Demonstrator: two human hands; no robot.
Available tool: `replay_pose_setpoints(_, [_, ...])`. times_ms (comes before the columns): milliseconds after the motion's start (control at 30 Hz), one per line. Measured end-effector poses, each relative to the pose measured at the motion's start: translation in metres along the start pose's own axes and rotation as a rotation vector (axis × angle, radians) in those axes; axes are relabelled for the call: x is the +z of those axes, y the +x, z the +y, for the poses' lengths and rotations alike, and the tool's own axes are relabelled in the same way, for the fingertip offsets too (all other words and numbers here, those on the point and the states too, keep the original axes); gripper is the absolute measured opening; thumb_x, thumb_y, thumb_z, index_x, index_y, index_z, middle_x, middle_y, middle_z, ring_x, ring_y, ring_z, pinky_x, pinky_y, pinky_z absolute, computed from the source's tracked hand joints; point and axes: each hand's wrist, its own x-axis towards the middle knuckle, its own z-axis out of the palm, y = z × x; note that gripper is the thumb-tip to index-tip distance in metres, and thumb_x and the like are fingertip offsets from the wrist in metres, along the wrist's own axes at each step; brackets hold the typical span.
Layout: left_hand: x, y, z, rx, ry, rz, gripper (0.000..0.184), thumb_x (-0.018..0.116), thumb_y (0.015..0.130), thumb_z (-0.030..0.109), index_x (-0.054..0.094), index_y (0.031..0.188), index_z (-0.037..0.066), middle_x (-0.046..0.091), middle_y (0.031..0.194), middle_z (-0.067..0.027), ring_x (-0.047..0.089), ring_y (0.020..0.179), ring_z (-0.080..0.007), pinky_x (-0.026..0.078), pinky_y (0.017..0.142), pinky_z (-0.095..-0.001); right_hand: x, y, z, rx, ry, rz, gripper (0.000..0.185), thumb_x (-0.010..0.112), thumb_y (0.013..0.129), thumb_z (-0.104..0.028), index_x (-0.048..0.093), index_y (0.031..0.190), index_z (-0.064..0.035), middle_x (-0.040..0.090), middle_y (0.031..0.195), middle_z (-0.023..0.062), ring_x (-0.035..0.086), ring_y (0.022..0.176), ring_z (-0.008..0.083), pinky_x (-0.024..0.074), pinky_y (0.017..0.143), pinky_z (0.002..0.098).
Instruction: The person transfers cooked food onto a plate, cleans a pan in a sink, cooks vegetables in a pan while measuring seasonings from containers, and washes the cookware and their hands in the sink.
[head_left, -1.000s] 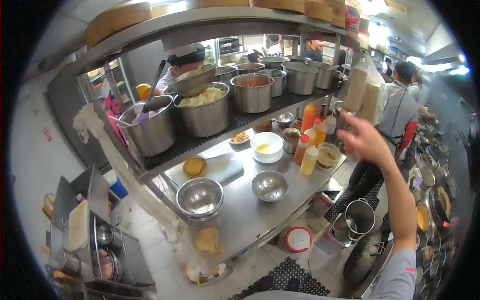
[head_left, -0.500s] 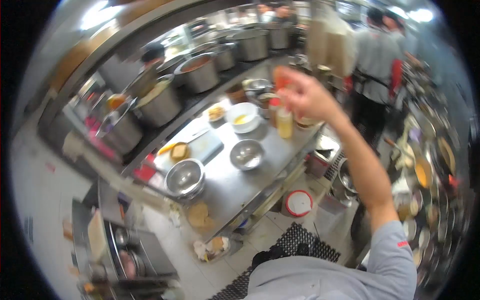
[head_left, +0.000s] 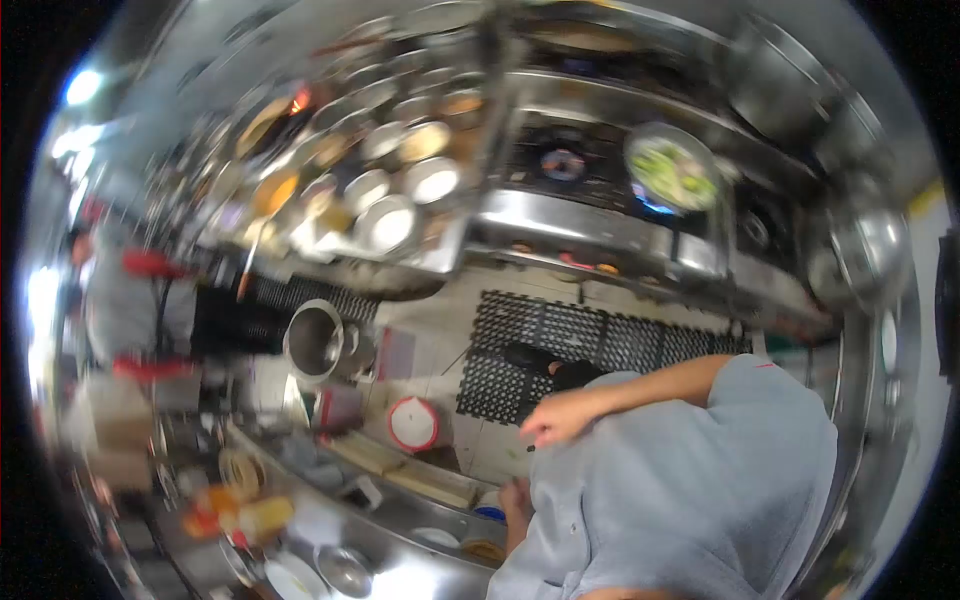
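Right hand (head_left: 557,417) loosely curled, apparently empty; left hand (head_left: 515,500) beside the counter (head_left: 395,545), its grip undeterminable. Across from the counter, the pan (head_left: 668,131) sits over flame (head_left: 652,204), evidently for heating greens (head_left: 680,172).

We look down on a metal surface (head_left: 410,570) at the lower left, where a metal bowl (head_left: 343,572), a white dish (head_left: 295,578) and some blurred squeeze bottles (head_left: 262,516) stand close together. On the tiled floor (head_left: 440,365) we see black perforated mats (head_left: 490,325) and a white tub with a red rim (head_left: 413,423). Our stove (head_left: 575,222) carries a pan (head_left: 670,168); beside it, round containers (head_left: 388,224) crowd a second surface (head_left: 447,250).
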Motion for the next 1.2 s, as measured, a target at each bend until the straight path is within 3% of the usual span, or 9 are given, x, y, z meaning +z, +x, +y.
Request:
replay_pose_setpoints(167, [0.024,0.046,0.116,0.234,0.210,-0.043,0.015,0.052,0.090,0.011,0.056,0.094,-0.002,0.064,0.084,-0.0166,0.063,0.064,-0.0274,0.052,0.052,-0.0370,-0.063,-0.162,0.004,-0.004,0.441,0.978,0.034,0.058,0.090,-0.008,0.057,0.125,-0.0058,0.067,0.090,0.0057,0.064,0.083,0.0133,0.0532,0.076,0.0287])
replay_pose_setpoints(300, [0.076,0.045,0.179,0.347,0.109,-0.221,0.015,0.053,0.089,0.016,0.055,0.092,0.002,0.066,0.084,-0.0144,0.064,0.063,-0.0246,0.051,0.050,-0.0343,-0.079,-0.329,0.082,0.730,-0.065,1.706,0.025,0.058,0.088,-0.014,0.063,0.111,-0.0037,0.068,0.096,0.0120,0.066,0.080,0.0171,0.0524,0.069,0.0338])
replay_pose_setpoints(433, [0.176,-0.006,0.175,0.474,0.252,-0.125,0.018,0.054,0.088,0.017,0.058,0.097,0.002,0.067,0.082,-0.0113,0.064,0.063,-0.0202,0.049,0.051,-0.0312,-0.037,-0.408,0.223,1.439,0.052,1.392,0.059,0.060,0.088,-0.019,0.036,0.140,-0.0042,0.053,0.124,0.0250,0.056,0.109,0.0398,0.0472,0.090,0.0483])
replay_pose_setpoints(633, [0.303,-0.049,-0.004,0.163,0.834,-0.282,0.027,0.063,0.083,0.019,0.066,0.098,-0.004,0.067,0.088,-0.0157,0.066,0.077,-0.0236,0.053,0.058,-0.0361,-0.030,-0.417,0.296,1.016,0.685,1.666,0.077,0.061,0.084,-0.010,0.017,0.148,-0.0071,0.049,0.130,0.0267,0.050,0.119,0.0408,0.0434,0.097,0.0448])
replay_pose_setpoints(733, [0.373,-0.089,-0.058,0.479,1.565,-0.465,0.039,0.062,0.089,0.031,0.063,0.115,0.002,0.069,0.102,-0.0090,0.064,0.095,-0.0177,0.051,0.079,-0.0341,-0.039,-0.447,0.293,0.866,0.107,1.959,0.057,0.059,0.087,-0.023,0.042,0.137,-0.0028,0.063,0.110,0.0207,0.064,0.086,0.0310,0.0509,0.076,0.0373])
replay_pose_setpoints(767, [0.382,-0.106,-0.067,0.451,1.532,-0.445,0.039,0.062,0.089,0.031,0.063,0.115,0.002,0.069,0.102,-0.0090,0.064,0.095,-0.0177,0.051,0.079,-0.0341,-0.026,-0.463,0.286,0.587,0.659,1.970,0.054,0.061,0.086,-0.024,0.046,0.134,-0.0027,0.066,0.088,0.0120,0.059,0.068,0.0204,0.0497,0.064,0.0337])
replay_pose_setpoints(867, [0.411,-0.130,-0.049,0.290,0.812,-0.665,0.032,0.054,0.094,0.028,0.064,0.110,0.002,0.068,0.103,-0.0080,0.064,0.094,-0.0176,0.050,0.080,-0.0308,-0.004,-0.500,0.229,0.305,0.929,1.758,0.040,0.054,0.093,-0.014,0.046,0.131,-0.0069,0.048,0.060,-0.0018,0.042,0.044,0.0061,0.0337,0.037,0.0228])
replay_pose_setpoints(1033, [0.392,-0.123,-0.034,0.681,1.385,-0.137,0.033,0.058,0.085,0.035,0.070,0.098,0.008,0.068,0.099,-0.0152,0.066,0.088,-0.0342,0.052,0.082,-0.0406,-0.038,-0.536,0.190,0.218,0.670,1.430,0.056,0.051,0.095,-0.013,0.029,0.146,-0.0134,0.043,0.065,-0.0022,0.037,0.041,0.0044,0.0296,0.031,0.0213])
replay_pose_setpoints(1200, [0.380,-0.123,-0.035,0.478,1.302,0.029,0.033,0.057,0.081,0.033,0.071,0.098,0.009,0.067,0.100,-0.0179,0.064,0.095,-0.0352,0.050,0.086,-0.0417,-0.088,-0.528,0.179,0.521,0.514,1.124,0.057,0.053,0.089,-0.004,0.037,0.143,-0.0088,0.051,0.070,0.0001,0.046,0.047,0.0104,0.0406,0.038,0.0267])
